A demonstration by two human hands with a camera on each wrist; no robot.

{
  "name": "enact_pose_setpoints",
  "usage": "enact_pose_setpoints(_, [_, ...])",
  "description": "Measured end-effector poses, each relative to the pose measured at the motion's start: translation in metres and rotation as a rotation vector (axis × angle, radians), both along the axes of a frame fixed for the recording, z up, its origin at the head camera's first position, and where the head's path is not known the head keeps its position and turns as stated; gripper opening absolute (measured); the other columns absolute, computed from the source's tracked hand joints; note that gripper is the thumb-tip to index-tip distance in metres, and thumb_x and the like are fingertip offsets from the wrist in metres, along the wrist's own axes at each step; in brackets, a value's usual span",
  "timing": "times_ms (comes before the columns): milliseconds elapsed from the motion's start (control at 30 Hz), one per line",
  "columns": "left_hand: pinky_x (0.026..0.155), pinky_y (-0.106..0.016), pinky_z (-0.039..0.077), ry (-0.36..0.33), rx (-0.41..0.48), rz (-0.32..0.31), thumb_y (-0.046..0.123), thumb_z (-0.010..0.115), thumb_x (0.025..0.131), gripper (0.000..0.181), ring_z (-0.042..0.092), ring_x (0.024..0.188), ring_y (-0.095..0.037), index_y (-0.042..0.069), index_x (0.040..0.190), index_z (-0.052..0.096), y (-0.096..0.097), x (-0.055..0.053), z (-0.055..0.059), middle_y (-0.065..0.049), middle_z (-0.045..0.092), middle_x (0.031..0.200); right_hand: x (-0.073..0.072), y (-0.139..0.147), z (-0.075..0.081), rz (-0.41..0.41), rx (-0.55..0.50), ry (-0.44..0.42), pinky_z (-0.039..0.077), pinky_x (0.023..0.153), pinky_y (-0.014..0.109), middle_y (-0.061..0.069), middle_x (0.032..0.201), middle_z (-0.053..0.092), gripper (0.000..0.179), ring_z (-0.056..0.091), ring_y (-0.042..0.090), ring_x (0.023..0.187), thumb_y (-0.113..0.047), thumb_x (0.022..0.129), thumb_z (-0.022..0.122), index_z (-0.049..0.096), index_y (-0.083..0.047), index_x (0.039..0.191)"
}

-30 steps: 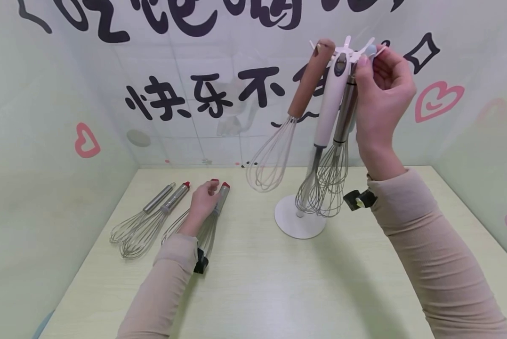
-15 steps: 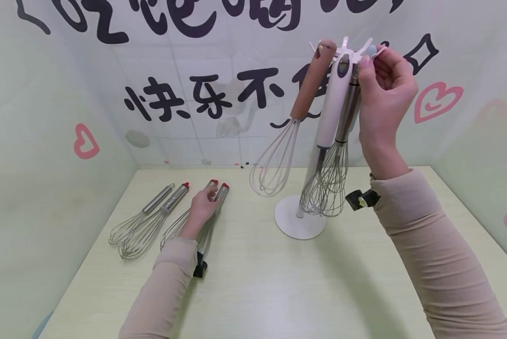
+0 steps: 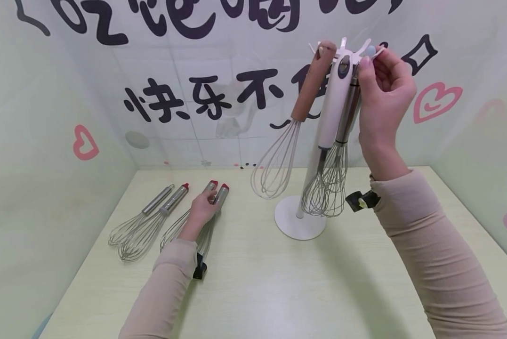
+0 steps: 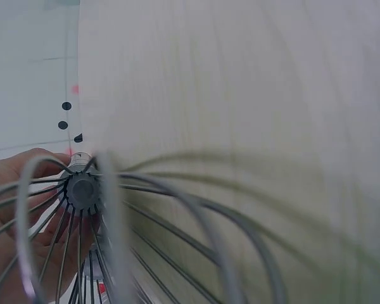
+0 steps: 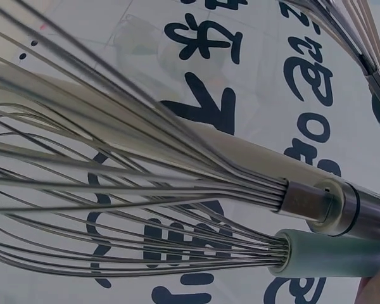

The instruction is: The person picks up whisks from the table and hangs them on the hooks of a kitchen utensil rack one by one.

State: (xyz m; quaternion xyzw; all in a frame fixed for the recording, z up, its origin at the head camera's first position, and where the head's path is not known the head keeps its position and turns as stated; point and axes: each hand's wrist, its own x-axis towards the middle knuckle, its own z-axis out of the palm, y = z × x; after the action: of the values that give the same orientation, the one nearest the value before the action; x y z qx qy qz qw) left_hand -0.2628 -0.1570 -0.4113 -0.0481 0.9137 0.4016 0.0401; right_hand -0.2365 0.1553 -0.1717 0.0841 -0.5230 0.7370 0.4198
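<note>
On the table, my left hand (image 3: 202, 209) grips the handle of a red-tipped steel whisk (image 3: 222, 194), whose wires (image 4: 209, 253) fan out close to the left wrist camera. Just left of it lies another red-tipped whisk (image 3: 211, 186), partly hidden by the hand. High on the white hanging rack (image 3: 287, 223), my right hand (image 3: 384, 96) pinches the upper end of a pale blue-green whisk (image 5: 335, 254) by a hook. Beside it hang a steel-handled whisk (image 3: 347, 117), a white-handled whisk (image 3: 334, 108) and a brown-handled whisk (image 3: 312, 87).
Two more steel whisks lie at the table's left, one with a loop end (image 3: 153, 201) and one with a red tip (image 3: 174, 200). Behind the table (image 3: 253, 282) stands a pale wall sheet (image 3: 173, 141) with black characters. Side walls rise left and right.
The brown-handled and white-handled whisks on the rack have swung slightly right. My left hand has drawn back a little toward me along the handle. The right hand keeps its pinch.
</note>
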Motion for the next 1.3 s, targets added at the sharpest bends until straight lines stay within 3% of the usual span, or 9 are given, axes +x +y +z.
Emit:
enact_pose_setpoints(433, [0.095, -0.047, 0.051, -0.057, -0.085, -0.028, 0.005, 0.061, 0.085, 0.058, 0.053, 0.119, -0.038, 0.001, 0.139, 0.042, 0.0, 0.003, -0.004, -0.024, 0.049, 0.136, 0.01, -0.006, 0.002, 0.022, -0.04, -0.031, 0.049, 0.09, 0.021, 0.004, 0.099, 0.063, 0.033, 0.057, 0.014, 0.094, -0.004, 0.082, 0.066, 0.064, 0.0, 0.115])
enact_pose_setpoints(1300, [0.09, -0.046, 0.054, -0.005, -0.124, -0.026, 0.007, 0.063, 0.083, 0.059, 0.057, 0.115, -0.037, 0.001, 0.139, 0.044, -0.002, 0.003, 0.001, -0.023, 0.051, 0.136, 0.012, -0.006, 0.007, -0.004, -0.064, -0.048, 0.05, 0.086, 0.02, 0.003, 0.095, 0.066, 0.033, 0.059, 0.013, 0.089, -0.004, 0.081, 0.069, 0.066, 0.001, 0.114])
